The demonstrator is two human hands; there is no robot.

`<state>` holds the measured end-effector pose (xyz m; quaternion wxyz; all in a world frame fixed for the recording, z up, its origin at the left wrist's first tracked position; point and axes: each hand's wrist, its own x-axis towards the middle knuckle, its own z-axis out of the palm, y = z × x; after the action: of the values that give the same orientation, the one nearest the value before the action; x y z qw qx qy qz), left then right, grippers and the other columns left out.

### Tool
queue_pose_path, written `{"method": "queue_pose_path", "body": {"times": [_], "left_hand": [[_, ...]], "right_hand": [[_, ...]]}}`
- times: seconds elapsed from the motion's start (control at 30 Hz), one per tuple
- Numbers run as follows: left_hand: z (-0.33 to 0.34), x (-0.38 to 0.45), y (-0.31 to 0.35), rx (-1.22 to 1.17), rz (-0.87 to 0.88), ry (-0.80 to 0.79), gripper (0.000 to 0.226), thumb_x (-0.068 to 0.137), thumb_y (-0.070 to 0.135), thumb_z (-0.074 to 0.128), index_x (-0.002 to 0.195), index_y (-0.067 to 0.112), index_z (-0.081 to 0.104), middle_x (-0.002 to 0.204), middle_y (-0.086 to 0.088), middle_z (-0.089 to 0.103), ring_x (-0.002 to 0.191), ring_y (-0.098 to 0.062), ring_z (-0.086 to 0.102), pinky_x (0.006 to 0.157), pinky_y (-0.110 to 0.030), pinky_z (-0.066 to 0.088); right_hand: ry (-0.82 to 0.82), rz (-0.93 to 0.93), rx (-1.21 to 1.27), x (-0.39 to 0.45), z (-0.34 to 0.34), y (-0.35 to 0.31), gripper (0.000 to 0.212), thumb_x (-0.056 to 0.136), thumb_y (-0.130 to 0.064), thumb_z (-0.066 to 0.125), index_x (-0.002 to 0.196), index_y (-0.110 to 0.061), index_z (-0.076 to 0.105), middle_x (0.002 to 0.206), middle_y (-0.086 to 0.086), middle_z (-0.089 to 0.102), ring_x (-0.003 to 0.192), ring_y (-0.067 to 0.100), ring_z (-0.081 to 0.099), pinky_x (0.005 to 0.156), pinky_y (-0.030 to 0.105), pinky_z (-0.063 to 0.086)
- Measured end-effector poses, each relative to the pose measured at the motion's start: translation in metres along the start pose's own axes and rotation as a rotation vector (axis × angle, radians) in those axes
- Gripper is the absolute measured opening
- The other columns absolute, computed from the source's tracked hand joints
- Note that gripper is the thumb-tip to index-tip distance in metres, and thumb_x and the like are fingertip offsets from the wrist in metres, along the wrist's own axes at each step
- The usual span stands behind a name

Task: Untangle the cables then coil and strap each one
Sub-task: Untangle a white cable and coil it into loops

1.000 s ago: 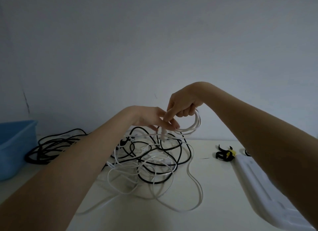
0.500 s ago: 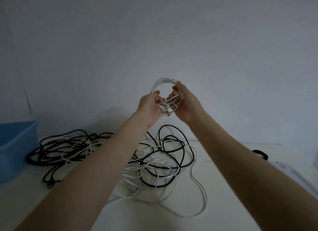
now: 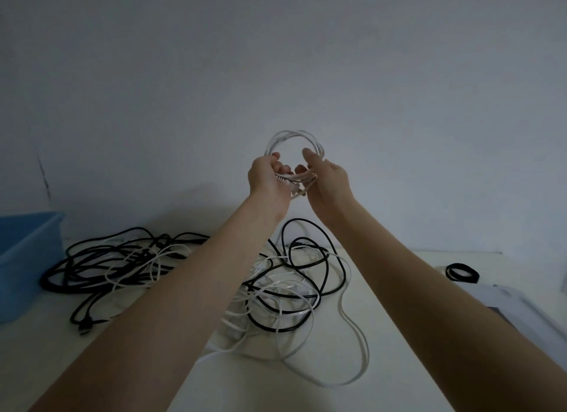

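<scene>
A small coil of white cable [image 3: 291,137] is held up in the air in front of the wall, well above the table. My left hand [image 3: 267,178] grips its lower left side, fingers curled round the strands near a plug end. My right hand [image 3: 328,181] grips the lower right side, thumb up inside the ring. Below on the table lies a tangle of black and white cables [image 3: 285,292], with a second heap of mostly black cable [image 3: 101,267] to its left.
A blue plastic bin [image 3: 21,258] stands at the left edge of the pale table [image 3: 399,365]. A black strap ring [image 3: 462,272] lies at the back right, beside a white flat object [image 3: 527,319]. The wall is close behind.
Both hands rose from just above the tangle, lifting the white coil up before the wall. The coil is now held upright as a ring between the two hands, slightly more spread than half a second ago.
</scene>
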<state>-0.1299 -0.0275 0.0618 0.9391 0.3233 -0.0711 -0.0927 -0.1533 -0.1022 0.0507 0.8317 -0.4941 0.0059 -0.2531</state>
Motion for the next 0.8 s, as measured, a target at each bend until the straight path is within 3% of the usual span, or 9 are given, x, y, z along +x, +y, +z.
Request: {"method": "queue_pose_path", "body": {"times": [0.1, 0.17, 0.2, 0.27, 0.33, 0.43, 0.53, 0.63, 0.8], "left_hand": [[0.004, -0.004, -0.002, -0.050, 0.035, 0.064, 0.024, 0.093, -0.001, 0.032, 0.075, 0.008, 0.046, 0.058, 0.000, 0.029, 0.052, -0.011, 0.032, 0.054, -0.025, 0.037], [0.005, -0.006, -0.005, -0.147, 0.043, 0.097, 0.023, 0.093, 0.000, 0.032, 0.076, 0.008, 0.046, 0.059, 0.000, 0.029, 0.052, -0.012, 0.032, 0.055, -0.027, 0.037], [0.005, -0.008, -0.007, -0.187, 0.039, 0.104, 0.022, 0.093, 0.000, 0.032, 0.077, 0.008, 0.046, 0.058, 0.000, 0.030, 0.050, -0.012, 0.032, 0.055, -0.028, 0.037], [0.002, -0.011, -0.012, -0.127, 0.030, 0.094, 0.021, 0.091, 0.000, 0.034, 0.076, 0.009, 0.046, 0.053, 0.000, 0.034, 0.045, -0.013, 0.038, 0.054, -0.027, 0.037], [-0.002, -0.012, -0.014, 0.163, 0.027, 0.046, 0.022, 0.088, -0.002, 0.036, 0.072, 0.009, 0.047, 0.056, -0.003, 0.045, 0.052, -0.017, 0.049, 0.060, -0.028, 0.042], [-0.011, -0.009, -0.008, 0.705, -0.002, -0.080, 0.019, 0.089, 0.002, 0.048, 0.075, 0.012, 0.056, 0.081, 0.000, 0.057, 0.090, -0.017, 0.052, 0.088, -0.030, 0.035], [-0.021, -0.007, 0.002, 0.915, -0.083, -0.253, 0.011, 0.087, 0.014, 0.062, 0.080, 0.022, 0.060, 0.090, 0.008, 0.056, 0.101, -0.014, 0.044, 0.092, -0.028, 0.031], [-0.022, -0.004, 0.009, 0.841, -0.166, -0.389, 0.005, 0.084, 0.017, 0.068, 0.086, 0.020, 0.063, 0.097, 0.005, 0.060, 0.100, -0.014, 0.049, 0.094, -0.027, 0.036], [-0.012, 0.002, 0.022, 0.518, -0.138, -0.288, 0.007, 0.090, 0.014, 0.059, 0.083, 0.012, 0.057, 0.088, -0.005, 0.057, 0.088, -0.015, 0.055, 0.095, -0.029, 0.037]], "right_hand": [[0.029, 0.120, 0.030, 0.002, 0.000, 0.010, 0.026, 0.094, -0.023, 0.055, 0.074, -0.006, 0.051, 0.072, 0.008, 0.052, 0.067, 0.017, 0.052, 0.070, 0.027, 0.044], [-0.063, 0.257, 0.258, 0.003, 0.004, 0.021, 0.025, 0.094, -0.027, 0.055, 0.081, -0.006, 0.051, 0.077, 0.008, 0.054, 0.073, 0.019, 0.056, 0.083, 0.031, 0.047], [-0.088, 0.299, 0.390, 0.001, 0.008, 0.026, 0.023, 0.094, -0.026, 0.055, 0.083, -0.007, 0.049, 0.076, 0.007, 0.053, 0.074, 0.019, 0.056, 0.084, 0.031, 0.048], [-0.066, 0.326, 0.489, 0.001, 0.013, 0.032, 0.026, 0.096, -0.026, 0.050, 0.077, -0.008, 0.048, 0.071, 0.004, 0.049, 0.067, 0.017, 0.053, 0.068, 0.028, 0.048], [0.045, 0.271, 0.430, 0.001, 0.014, 0.030, 0.032, 0.098, -0.023, 0.046, 0.071, -0.007, 0.047, 0.069, 0.006, 0.051, 0.062, 0.017, 0.053, 0.057, 0.028, 0.045], [0.178, 0.145, 0.431, 0.008, 0.006, 0.023, 0.031, 0.096, -0.007, 0.046, 0.065, -0.006, 0.044, 0.053, 0.008, 0.055, 0.061, 0.021, 0.059, 0.058, 0.029, 0.048], [0.265, 0.065, 0.400, 0.011, 0.003, 0.013, 0.032, 0.096, -0.011, 0.048, 0.065, -0.006, 0.043, 0.041, 0.002, 0.044, 0.041, 0.014, 0.058, 0.045, 0.024, 0.043], [0.275, -0.046, 0.285, 0.011, 0.004, -0.001, 0.030, 0.095, -0.013, 0.052, 0.067, -0.005, 0.045, 0.046, 0.004, 0.041, 0.031, 0.011, 0.050, 0.037, 0.019, 0.043], [0.218, -0.238, 0.021, 0.018, 0.008, -0.024, 0.032, 0.097, -0.013, 0.047, 0.065, -0.007, 0.046, 0.047, 0.002, 0.039, 0.028, 0.008, 0.040, 0.036, 0.018, 0.040]]}}
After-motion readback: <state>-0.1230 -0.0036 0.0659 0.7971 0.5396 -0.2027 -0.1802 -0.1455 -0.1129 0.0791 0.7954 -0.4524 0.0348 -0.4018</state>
